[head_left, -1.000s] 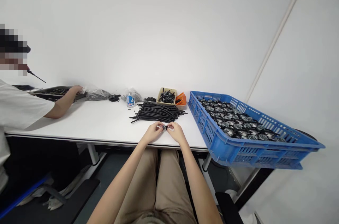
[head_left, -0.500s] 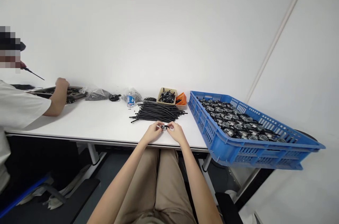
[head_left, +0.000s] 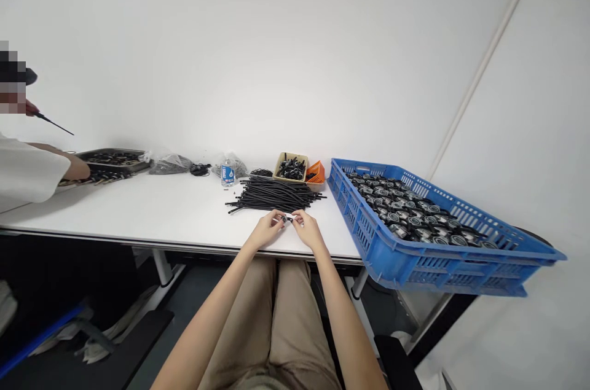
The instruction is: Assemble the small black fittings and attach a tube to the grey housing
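Note:
At the front of the white table, my left hand point(head_left: 268, 229) and my right hand point(head_left: 306, 228) face each other, fingertips pinched on a small black and silver round part point(head_left: 284, 218). The left fingers hold its round end; the right fingers grip its short black end. Fingers cover much of it, so its exact kind is unclear. Just beyond my hands lies a pile of black rubber-like tubes point(head_left: 276, 195). Behind the pile stands a cream bin point(head_left: 277, 170) of small black and silver parts, beside an orange basket point(head_left: 316, 171).
To the right, a large blue crate point(head_left: 382, 261) holds many round black and silver parts. A water bottle point(head_left: 227, 173) and plastic bags point(head_left: 169, 164) stand along the wall. At far left a co-worker's arm point(head_left: 76, 167) reaches near a metal tray point(head_left: 115, 150).
My hands stay almost in place, and the small part has turned slightly between my fingers. The co-worker's arm has drawn back left from the tray.

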Action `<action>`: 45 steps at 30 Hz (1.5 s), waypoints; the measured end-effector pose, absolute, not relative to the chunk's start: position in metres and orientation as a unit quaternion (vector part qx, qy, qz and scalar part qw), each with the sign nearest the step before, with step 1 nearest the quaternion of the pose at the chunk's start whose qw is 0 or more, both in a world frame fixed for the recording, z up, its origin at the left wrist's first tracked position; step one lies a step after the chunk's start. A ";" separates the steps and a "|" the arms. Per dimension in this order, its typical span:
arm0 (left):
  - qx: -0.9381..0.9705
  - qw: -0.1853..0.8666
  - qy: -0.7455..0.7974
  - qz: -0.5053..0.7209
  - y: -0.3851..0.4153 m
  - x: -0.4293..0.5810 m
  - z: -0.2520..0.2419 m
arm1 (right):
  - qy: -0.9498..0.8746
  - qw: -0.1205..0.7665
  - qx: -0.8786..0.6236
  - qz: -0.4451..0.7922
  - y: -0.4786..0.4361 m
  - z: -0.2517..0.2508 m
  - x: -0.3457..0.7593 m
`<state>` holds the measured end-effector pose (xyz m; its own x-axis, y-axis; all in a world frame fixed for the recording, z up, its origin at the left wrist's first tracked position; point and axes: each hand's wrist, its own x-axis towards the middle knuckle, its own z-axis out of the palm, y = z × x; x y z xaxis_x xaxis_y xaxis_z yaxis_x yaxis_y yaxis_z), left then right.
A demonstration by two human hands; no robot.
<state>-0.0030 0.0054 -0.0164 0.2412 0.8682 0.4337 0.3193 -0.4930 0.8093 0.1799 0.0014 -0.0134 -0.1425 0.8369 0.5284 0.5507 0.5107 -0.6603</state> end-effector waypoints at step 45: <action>0.713 0.356 0.397 0.455 0.011 -0.003 -0.017 | -0.727 0.450 -0.484 0.187 -0.003 -0.006 0.181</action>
<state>-0.0033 0.0108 -0.0173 0.2711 0.8897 0.3674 0.2418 -0.4324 0.8686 0.1807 -0.0029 -0.0060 -0.1277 0.8719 0.4728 0.5345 0.4620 -0.7077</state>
